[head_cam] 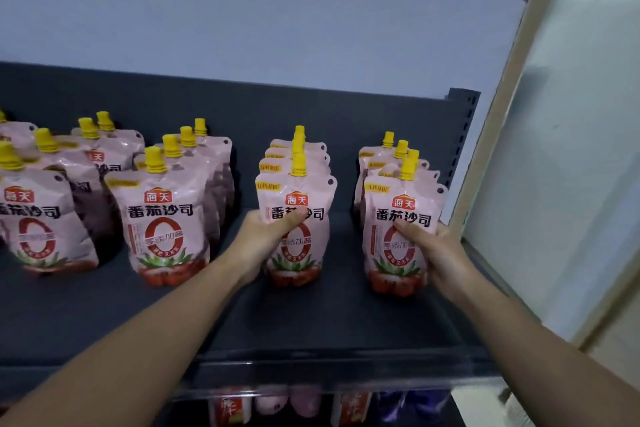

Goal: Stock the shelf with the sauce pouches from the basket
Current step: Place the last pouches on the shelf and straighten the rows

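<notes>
Nearest the upright post (464, 135), the right hand (434, 248) wraps its fingers round the end-row pouch (388, 253), which stands on the dark shelf (311, 322). One row further from the post, the left hand (265, 237) grips the next-row pouch (310, 250) likewise.

Left hand (272, 236) and right hand (438, 250): both bare, fingers and wrists uncovered. Left forearm (156, 326) and right forearm (526, 322): bare along the whole visible length, lean in outline.
</notes>
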`<action>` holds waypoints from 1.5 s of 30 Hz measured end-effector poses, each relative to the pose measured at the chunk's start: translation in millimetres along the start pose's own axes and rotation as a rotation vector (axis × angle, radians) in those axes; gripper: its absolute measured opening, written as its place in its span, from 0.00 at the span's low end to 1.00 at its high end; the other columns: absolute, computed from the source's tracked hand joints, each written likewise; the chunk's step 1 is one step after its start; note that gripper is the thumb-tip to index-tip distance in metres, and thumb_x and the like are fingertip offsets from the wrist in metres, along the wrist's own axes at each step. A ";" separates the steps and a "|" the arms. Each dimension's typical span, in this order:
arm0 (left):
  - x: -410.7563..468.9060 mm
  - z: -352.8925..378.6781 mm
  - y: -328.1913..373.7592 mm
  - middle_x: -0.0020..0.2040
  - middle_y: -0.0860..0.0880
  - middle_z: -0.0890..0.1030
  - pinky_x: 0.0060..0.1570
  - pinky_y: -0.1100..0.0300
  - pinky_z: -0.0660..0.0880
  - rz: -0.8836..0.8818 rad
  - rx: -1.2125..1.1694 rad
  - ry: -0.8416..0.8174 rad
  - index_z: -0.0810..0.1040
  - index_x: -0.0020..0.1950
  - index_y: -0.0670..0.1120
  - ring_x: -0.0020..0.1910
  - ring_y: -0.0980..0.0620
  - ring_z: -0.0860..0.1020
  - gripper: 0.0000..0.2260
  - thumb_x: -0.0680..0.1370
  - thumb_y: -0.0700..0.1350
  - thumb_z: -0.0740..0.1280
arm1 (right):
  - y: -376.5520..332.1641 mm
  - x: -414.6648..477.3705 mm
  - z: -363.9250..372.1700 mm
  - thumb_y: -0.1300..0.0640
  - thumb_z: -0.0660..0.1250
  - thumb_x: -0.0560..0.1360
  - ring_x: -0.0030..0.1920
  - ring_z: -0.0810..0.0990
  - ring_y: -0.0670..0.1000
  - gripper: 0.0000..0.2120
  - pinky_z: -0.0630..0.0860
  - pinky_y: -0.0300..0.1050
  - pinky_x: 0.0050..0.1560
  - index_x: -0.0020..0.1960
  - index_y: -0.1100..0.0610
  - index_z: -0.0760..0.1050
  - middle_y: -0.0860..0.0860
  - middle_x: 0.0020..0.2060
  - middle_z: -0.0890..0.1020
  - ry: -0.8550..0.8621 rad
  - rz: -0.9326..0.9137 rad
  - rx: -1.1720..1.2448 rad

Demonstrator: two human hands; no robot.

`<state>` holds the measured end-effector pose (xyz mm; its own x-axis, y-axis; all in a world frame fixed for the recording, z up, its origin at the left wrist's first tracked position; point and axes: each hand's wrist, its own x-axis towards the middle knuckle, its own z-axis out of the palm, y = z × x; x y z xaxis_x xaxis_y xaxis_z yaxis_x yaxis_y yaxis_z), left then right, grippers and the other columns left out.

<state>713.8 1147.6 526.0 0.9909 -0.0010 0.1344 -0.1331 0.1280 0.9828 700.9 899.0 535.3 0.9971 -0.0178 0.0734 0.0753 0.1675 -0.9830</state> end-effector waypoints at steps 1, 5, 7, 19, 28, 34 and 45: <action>1.2 -0.5 -1.3 0.39 0.53 0.86 0.42 0.60 0.79 0.004 0.012 -0.003 0.82 0.46 0.49 0.41 0.55 0.84 0.04 0.72 0.42 0.71 | -0.4 3.9 -3.0 0.63 0.68 0.72 0.40 0.86 0.50 0.06 0.82 0.46 0.39 0.46 0.55 0.79 0.51 0.39 0.87 -0.020 -0.001 -0.020; -2.1 -15.2 -4.9 0.41 0.53 0.86 0.38 0.65 0.79 -0.041 0.136 -0.138 0.83 0.45 0.49 0.42 0.55 0.84 0.14 0.61 0.46 0.78 | 0.0 13.9 -17.6 0.63 0.67 0.72 0.42 0.86 0.50 0.07 0.82 0.42 0.36 0.48 0.55 0.78 0.50 0.41 0.87 -0.115 0.021 -0.071; -5.7 -22.9 -6.6 0.44 0.50 0.86 0.39 0.65 0.80 -0.065 0.186 -0.197 0.84 0.44 0.49 0.44 0.53 0.84 0.23 0.51 0.52 0.82 | -1.0 15.3 -23.1 0.65 0.66 0.72 0.41 0.86 0.48 0.08 0.81 0.40 0.36 0.48 0.55 0.78 0.49 0.40 0.87 -0.171 0.020 -0.083; -18.4 -23.3 -9.7 0.42 0.58 0.85 0.40 0.71 0.77 0.000 0.368 -0.111 0.80 0.48 0.48 0.43 0.61 0.83 0.19 0.58 0.44 0.77 | -1.7 17.3 -47.8 0.62 0.73 0.65 0.42 0.84 0.41 0.14 0.79 0.36 0.41 0.49 0.51 0.78 0.42 0.41 0.86 -0.378 0.042 -0.369; -18.9 -24.9 -15.0 0.43 0.63 0.84 0.43 0.72 0.77 0.021 0.383 -0.083 0.78 0.52 0.51 0.45 0.65 0.82 0.18 0.67 0.35 0.74 | -6.2 28.4 -57.6 0.63 0.73 0.68 0.45 0.79 0.40 0.14 0.74 0.33 0.42 0.46 0.48 0.74 0.41 0.44 0.81 -0.317 -0.117 -0.591; -23.6 -22.3 -7.6 0.43 0.62 0.85 0.40 0.74 0.75 -0.013 0.359 -0.135 0.78 0.52 0.50 0.45 0.65 0.82 0.28 0.54 0.52 0.76 | 0.5 26.3 -64.6 0.58 0.75 0.65 0.51 0.80 0.43 0.20 0.79 0.41 0.50 0.53 0.49 0.71 0.43 0.49 0.81 -0.334 -0.133 -0.606; -29.4 -23.5 -6.5 0.44 0.51 0.86 0.39 0.70 0.78 -0.080 0.212 -0.017 0.83 0.50 0.44 0.44 0.57 0.84 0.16 0.63 0.44 0.75 | 13.3 -13.9 -11.3 0.47 0.61 0.72 0.28 0.70 0.47 0.15 0.69 0.45 0.32 0.33 0.57 0.70 0.47 0.28 0.73 -0.108 -0.930 -1.026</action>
<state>686.0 1170.1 512.6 0.9983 -0.0196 0.0557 -0.0572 -0.0849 0.9947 688.0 890.4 519.4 0.5828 0.3610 0.7280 0.7138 -0.6556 -0.2463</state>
